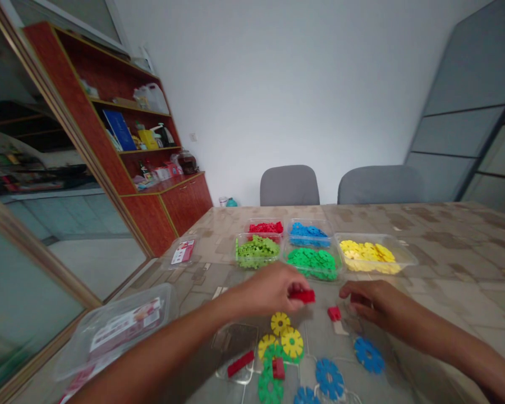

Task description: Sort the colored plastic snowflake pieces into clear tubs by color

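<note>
My left hand (273, 286) is closed around a red brick (305, 296), held above the table, with its end sticking out past the fingers. To its right, my right hand (368, 297) has its fingers apart and shows nothing in them. Just below and left of those fingers lies a small red brick (334, 314). Below my left hand are yellow notched discs (292, 342) and green notched discs (271, 384), with a red brick (278, 368) on the green ones. Another long red brick (240, 364) lies to the left. Blue notched discs (329, 379) lie at the front right.
Beyond my hands stand clear tubs of red pieces (266, 227), blue pieces (309, 233), light green pieces (257, 251), green discs (312, 262) and yellow discs (368, 255). Plastic lids (122, 331) lie at the left. Two grey chairs (289, 186) stand behind the table.
</note>
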{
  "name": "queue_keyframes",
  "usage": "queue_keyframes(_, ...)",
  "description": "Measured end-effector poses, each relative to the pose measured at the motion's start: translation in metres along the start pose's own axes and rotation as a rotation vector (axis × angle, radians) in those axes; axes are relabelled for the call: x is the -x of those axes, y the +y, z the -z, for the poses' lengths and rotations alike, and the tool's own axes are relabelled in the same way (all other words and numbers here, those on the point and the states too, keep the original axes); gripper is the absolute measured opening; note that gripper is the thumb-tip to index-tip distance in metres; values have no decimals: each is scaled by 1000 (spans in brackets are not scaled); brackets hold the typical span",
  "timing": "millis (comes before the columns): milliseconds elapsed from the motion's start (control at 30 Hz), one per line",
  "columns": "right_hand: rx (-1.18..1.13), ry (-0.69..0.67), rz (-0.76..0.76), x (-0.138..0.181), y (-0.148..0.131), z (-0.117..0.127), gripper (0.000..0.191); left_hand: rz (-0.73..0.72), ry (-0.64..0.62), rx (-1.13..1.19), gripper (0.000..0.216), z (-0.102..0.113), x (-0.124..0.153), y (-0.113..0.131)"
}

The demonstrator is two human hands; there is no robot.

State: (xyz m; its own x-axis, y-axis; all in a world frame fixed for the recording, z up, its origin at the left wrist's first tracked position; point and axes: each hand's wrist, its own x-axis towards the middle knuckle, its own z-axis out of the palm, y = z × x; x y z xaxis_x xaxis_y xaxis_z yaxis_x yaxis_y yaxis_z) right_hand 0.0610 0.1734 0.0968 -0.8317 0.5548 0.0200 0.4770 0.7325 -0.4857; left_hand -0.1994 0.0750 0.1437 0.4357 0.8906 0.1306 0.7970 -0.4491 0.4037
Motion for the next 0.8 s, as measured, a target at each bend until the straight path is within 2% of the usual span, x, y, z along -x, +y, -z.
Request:
queue_keyframes(167, 5, -17, -7, 0, -4, 2, 24, 285, 238, 42, 18, 73, -23, -65)
queue_keyframes(267, -10, -2, 5, -2, -10, 2, 25, 363, 366, 43, 31, 92, -30, -84)
queue_keyframes(367, -24, -4, -2, -2, -12, 1, 25, 392, 481, 53, 34, 91, -29, -85)
queue_keyframes(500, -41, -14, -24, 1, -4, 3, 23, 398, 554, 85, 34, 80, -26, -83)
queue_keyframes(667, -50, -3, -111, 8, 12, 5, 30, 379, 544, 126, 33, 71, -19, -86)
queue_keyframes(800, -64, -7, -136, 10, 17, -9, 46, 342, 494, 160, 19, 57, 9, -72)
